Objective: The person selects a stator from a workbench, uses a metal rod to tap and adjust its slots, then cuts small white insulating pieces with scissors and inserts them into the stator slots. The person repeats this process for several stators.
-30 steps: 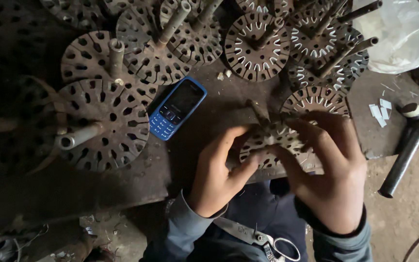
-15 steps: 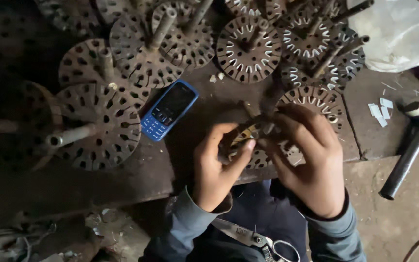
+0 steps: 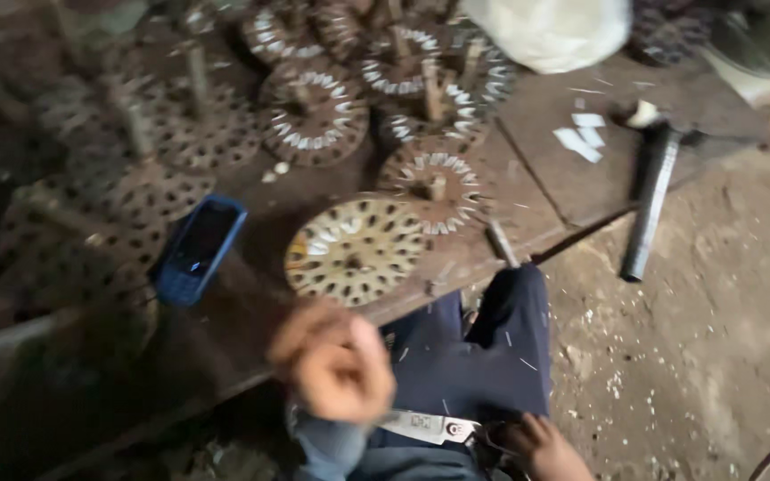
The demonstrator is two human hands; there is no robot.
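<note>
Seen from above at a dark, worn workbench (image 3: 572, 191) crowded with slotted metal discs. Left hand (image 3: 336, 365) blurred at the bench's near edge, fingers curled into a loose fist; whether anything is inside cannot be told. Right hand (image 3: 545, 450) down at the lap, at the bottom edge of view, fingers resting at the handle end of a pair of scissors (image 3: 430, 428) lying across dark blue trousers (image 3: 474, 356); grip on the handles too blurred and cropped to judge. Nearest disc, a rusty yellow-brown slotted disc (image 3: 354, 249), lying flat on the bench just beyond the left hand, untouched. Another disc with pale slot linings (image 3: 434, 183) touching its far right edge, short shaft standing upright at the centre. More discs on shafts (image 3: 314, 111) heaped toward the back and left. Blue keypad phone (image 3: 198, 249) lying face up to the left of the yellow-brown disc, near but apart. Dark metal rod (image 3: 648, 209) sloping off the bench's right edge toward the dirt floor (image 3: 715, 338). White plastic bag (image 3: 550, 31) at the back, white scraps (image 3: 581, 138) on the wood below it.
</note>
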